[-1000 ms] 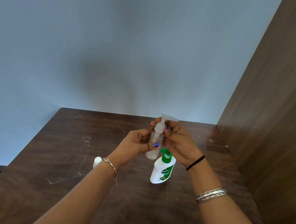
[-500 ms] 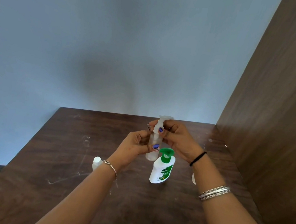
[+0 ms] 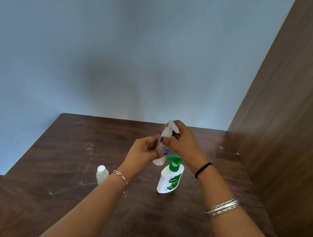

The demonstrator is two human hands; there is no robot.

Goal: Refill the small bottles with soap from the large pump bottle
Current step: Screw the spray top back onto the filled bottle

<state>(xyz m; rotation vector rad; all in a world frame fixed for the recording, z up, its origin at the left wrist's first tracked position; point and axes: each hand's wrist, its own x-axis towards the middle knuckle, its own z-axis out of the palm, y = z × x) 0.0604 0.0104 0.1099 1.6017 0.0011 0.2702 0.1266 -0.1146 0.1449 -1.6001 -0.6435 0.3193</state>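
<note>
I hold a small clear bottle (image 3: 158, 159) above the table's middle. My left hand (image 3: 145, 150) grips its body, and my right hand (image 3: 183, 141) grips its white pump top (image 3: 168, 129). Just in front of it stands the large white soap bottle (image 3: 169, 180) with a green pump head, upright on the table and untouched. A second small clear bottle (image 3: 101, 174) with a white cap stands to the left, partly behind my left wrist.
The dark wooden table (image 3: 65, 166) runs back to a blue-grey wall. A brown wooden panel (image 3: 288, 135) rises along the table's right side. The table's left edge drops off to a dark floor.
My right hand has turned on the pump top, so its nozzle is now mostly covered by my fingers. The small bottle stays at about the same spot.
</note>
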